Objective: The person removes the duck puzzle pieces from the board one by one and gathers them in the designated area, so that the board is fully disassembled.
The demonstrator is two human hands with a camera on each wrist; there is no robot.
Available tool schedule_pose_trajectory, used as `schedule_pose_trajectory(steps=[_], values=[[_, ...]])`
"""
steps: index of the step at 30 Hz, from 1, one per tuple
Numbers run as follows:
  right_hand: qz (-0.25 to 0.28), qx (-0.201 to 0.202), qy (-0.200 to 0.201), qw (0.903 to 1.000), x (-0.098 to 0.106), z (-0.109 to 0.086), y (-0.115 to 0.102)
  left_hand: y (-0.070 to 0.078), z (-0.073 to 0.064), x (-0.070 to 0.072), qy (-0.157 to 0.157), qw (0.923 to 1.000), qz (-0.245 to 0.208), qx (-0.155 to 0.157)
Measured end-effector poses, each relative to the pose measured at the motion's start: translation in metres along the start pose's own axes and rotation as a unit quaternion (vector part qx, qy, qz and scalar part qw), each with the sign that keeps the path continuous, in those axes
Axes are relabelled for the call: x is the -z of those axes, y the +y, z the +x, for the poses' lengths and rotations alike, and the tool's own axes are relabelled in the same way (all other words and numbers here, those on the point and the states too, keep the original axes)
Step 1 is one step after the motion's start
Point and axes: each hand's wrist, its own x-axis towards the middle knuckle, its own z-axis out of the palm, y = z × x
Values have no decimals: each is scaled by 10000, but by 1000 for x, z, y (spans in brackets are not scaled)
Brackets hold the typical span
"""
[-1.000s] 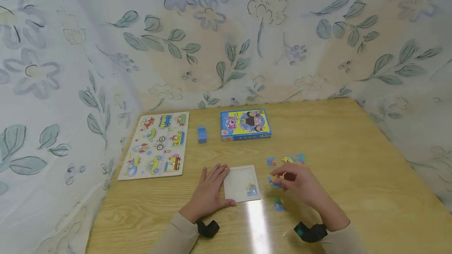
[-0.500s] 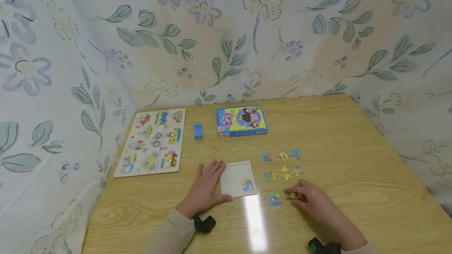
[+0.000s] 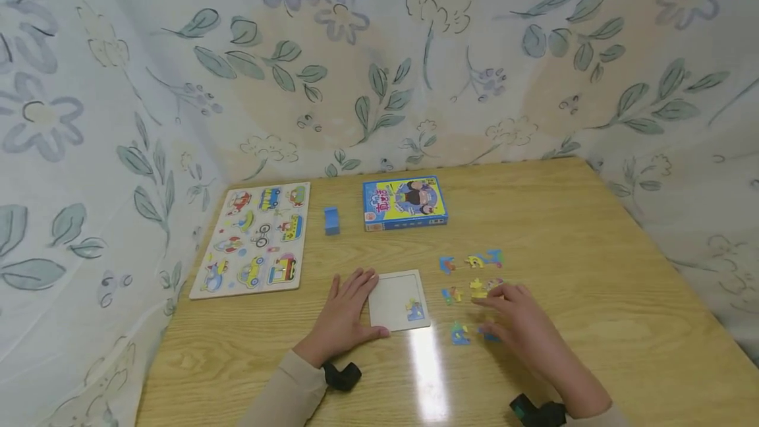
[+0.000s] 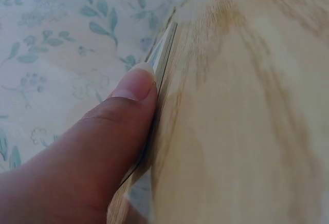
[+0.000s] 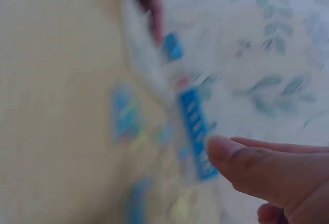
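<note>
A small square puzzle tray (image 3: 388, 295) lies on the table with one jigsaw piece (image 3: 414, 309) in its near right corner. My left hand (image 3: 340, 321) rests along its left side, fingers fairly straight, thumb at the near edge. In the left wrist view that thumb (image 4: 115, 111) presses against the side of the tray (image 4: 167, 54). My right hand (image 3: 528, 328) is over the loose pieces, its thumb and index finger apart with nothing between them. A blue piece (image 3: 489, 331) lies by the thumb, and a yellow piece (image 3: 477, 288) by the index fingertip. The right wrist view is blurred.
Other loose pieces, such as a blue-green one (image 3: 459, 333) and a blue-red one (image 3: 447, 264), lie right of the tray. Behind stand a blue and yellow box (image 3: 405, 203) and a small blue block (image 3: 331, 221). A vehicle picture board (image 3: 252, 242) lies at left.
My right hand moved from the middle pieces toward the near right, set a piece down there and let go, then lifted slightly forward. The left hand stayed on the tray.
</note>
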Motion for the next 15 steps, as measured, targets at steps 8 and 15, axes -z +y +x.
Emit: schedule_pose_trajectory(steps=[8, 15], values=[[-160, 317, -914, 9952, -37, 58, -44, 3, 3, -5, 116, 9999, 33, -105], [-344, 102, -1343, 9903, -58, 54, -48, 8, 5, -10, 32, 9998, 106, -144]])
